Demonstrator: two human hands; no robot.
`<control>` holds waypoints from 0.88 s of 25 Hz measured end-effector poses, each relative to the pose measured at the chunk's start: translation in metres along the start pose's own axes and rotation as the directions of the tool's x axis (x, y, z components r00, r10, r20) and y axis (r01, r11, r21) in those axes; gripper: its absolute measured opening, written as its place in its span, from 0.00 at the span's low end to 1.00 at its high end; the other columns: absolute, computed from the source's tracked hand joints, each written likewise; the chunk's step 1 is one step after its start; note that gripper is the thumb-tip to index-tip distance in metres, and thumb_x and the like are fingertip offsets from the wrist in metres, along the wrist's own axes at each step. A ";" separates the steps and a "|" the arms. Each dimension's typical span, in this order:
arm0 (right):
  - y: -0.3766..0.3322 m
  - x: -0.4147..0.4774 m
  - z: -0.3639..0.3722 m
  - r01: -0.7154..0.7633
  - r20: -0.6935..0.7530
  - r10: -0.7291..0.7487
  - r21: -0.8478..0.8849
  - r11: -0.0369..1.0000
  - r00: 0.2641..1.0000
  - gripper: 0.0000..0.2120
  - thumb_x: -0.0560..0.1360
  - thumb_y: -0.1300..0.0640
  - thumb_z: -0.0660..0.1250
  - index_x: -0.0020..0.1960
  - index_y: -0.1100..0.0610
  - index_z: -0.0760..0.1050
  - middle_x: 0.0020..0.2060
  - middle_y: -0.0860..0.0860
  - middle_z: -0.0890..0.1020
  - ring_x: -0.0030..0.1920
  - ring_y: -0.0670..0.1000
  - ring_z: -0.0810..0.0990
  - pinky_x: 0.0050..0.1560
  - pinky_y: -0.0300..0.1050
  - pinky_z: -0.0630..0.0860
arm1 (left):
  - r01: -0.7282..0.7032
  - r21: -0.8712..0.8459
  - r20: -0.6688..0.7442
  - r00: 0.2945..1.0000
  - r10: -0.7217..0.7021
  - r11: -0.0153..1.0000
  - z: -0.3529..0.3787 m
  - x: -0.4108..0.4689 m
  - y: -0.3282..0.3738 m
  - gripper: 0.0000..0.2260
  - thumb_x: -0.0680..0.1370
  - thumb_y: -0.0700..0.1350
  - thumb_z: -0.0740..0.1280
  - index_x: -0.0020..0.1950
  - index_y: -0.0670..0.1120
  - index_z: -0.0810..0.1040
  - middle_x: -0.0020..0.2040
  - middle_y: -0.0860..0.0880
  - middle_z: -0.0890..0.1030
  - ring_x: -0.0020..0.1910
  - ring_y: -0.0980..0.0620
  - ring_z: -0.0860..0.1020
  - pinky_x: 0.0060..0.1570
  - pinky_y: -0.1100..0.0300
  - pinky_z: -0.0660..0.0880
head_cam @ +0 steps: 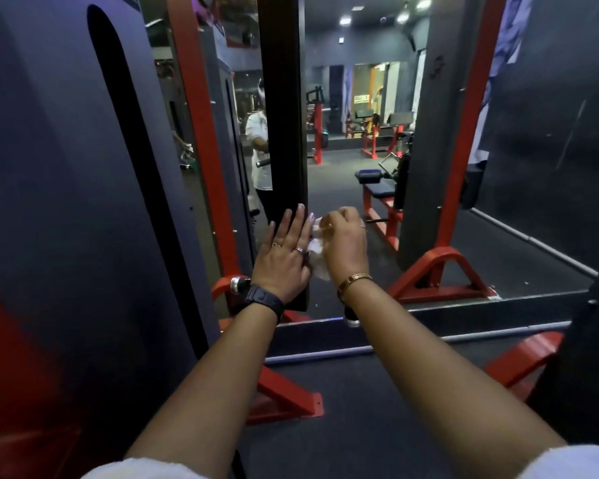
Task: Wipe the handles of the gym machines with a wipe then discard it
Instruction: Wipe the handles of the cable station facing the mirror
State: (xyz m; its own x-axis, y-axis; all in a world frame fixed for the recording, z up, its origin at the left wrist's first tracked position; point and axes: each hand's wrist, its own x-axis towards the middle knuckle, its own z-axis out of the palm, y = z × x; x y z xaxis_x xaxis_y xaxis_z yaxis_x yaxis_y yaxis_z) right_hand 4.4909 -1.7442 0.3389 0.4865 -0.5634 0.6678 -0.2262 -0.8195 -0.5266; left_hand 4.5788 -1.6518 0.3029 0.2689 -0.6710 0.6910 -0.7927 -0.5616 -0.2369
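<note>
Both my arms reach forward toward a wall mirror. My left hand (286, 254) is held out with straight fingers, back facing me, wearing rings and a black watch. My right hand (344, 242) is curled around a crumpled white wipe (317, 257), which shows between the two hands and touches the left hand's edge. A chrome-capped handle end (239, 284) of the red and grey gym machine (66, 202) pokes out just left of my left wrist. A second dark handle end (351, 314) sits below my right wrist.
The grey machine shroud fills the left side, with red feet (284, 399) on the dark rubber floor. The mirror (357, 140) ahead reflects benches, red frames and a person in white. Another red foot (519, 361) lies at the right.
</note>
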 end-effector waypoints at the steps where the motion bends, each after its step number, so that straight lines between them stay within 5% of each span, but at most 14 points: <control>1: -0.001 -0.001 0.004 0.004 -0.007 -0.004 -0.043 0.999 1.000 0.07 0.74 0.63 0.63 0.50 0.59 0.78 0.48 0.57 0.78 0.51 0.59 0.73 0.51 0.48 0.70 | -0.012 -0.028 -0.037 0.999 0.011 1.000 0.003 -0.001 -0.003 0.37 0.73 0.49 0.66 0.77 0.47 0.51 0.76 0.46 0.44 0.76 0.47 0.43 0.74 0.48 0.47; 4: 0.001 -0.013 0.016 0.083 -0.084 -0.104 -0.223 0.971 0.991 0.11 0.76 0.54 0.61 0.52 0.56 0.79 0.48 0.52 0.81 0.52 0.56 0.76 0.57 0.50 0.68 | -0.045 -0.165 -0.100 0.995 0.029 0.985 0.012 0.000 -0.009 0.38 0.73 0.49 0.69 0.76 0.45 0.52 0.76 0.45 0.48 0.76 0.53 0.37 0.75 0.49 0.46; 8: 0.026 -0.021 0.020 0.211 0.061 -0.203 -0.352 0.912 0.977 0.22 0.75 0.51 0.58 0.69 0.49 0.68 0.61 0.48 0.75 0.62 0.50 0.73 0.70 0.55 0.56 | -0.045 -0.174 -0.151 0.988 0.018 0.984 0.025 0.004 -0.007 0.39 0.72 0.48 0.69 0.77 0.42 0.52 0.77 0.46 0.40 0.75 0.53 0.33 0.74 0.49 0.47; 13: 0.013 0.001 0.033 0.130 0.030 -0.128 -0.367 0.921 0.991 0.15 0.76 0.51 0.54 0.58 0.52 0.74 0.51 0.50 0.79 0.54 0.53 0.76 0.65 0.53 0.58 | -0.040 -0.204 -0.114 0.993 0.017 0.978 0.037 0.008 -0.004 0.46 0.72 0.53 0.68 0.77 0.46 0.38 0.74 0.51 0.27 0.75 0.52 0.31 0.74 0.47 0.46; 16: 0.024 -0.002 0.032 0.273 0.077 -0.266 -0.416 0.867 0.961 0.18 0.78 0.51 0.55 0.64 0.53 0.73 0.56 0.51 0.78 0.57 0.53 0.76 0.64 0.52 0.62 | -0.045 -0.214 -0.140 0.990 0.015 0.976 0.041 0.010 -0.007 0.46 0.71 0.52 0.69 0.77 0.45 0.40 0.75 0.52 0.27 0.75 0.52 0.32 0.74 0.46 0.48; 19: 0.044 -0.015 0.025 0.278 -0.048 -0.357 -0.536 0.797 0.933 0.17 0.79 0.51 0.56 0.64 0.54 0.75 0.55 0.51 0.80 0.56 0.52 0.78 0.65 0.53 0.65 | -0.065 -0.216 -0.178 0.984 0.027 0.974 0.042 0.012 -0.008 0.50 0.69 0.49 0.69 0.77 0.49 0.34 0.75 0.51 0.29 0.75 0.52 0.33 0.75 0.50 0.41; 22: 0.024 0.007 0.031 0.079 -0.057 -0.116 -0.444 0.892 0.992 0.14 0.79 0.51 0.54 0.50 0.54 0.78 0.44 0.50 0.81 0.48 0.54 0.79 0.63 0.55 0.64 | -0.060 -0.197 -0.199 0.980 0.020 0.978 0.044 0.014 -0.004 0.52 0.68 0.49 0.70 0.77 0.48 0.34 0.76 0.50 0.30 0.76 0.51 0.34 0.74 0.53 0.35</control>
State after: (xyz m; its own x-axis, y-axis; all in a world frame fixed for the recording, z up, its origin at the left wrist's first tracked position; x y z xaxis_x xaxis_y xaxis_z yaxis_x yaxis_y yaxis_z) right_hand 4.5151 -1.7648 0.3145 0.4607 -0.4692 0.7534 -0.5381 -0.8227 -0.1832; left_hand 4.6097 -1.6801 0.2838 0.1386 -0.5722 0.8083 -0.8999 -0.4136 -0.1385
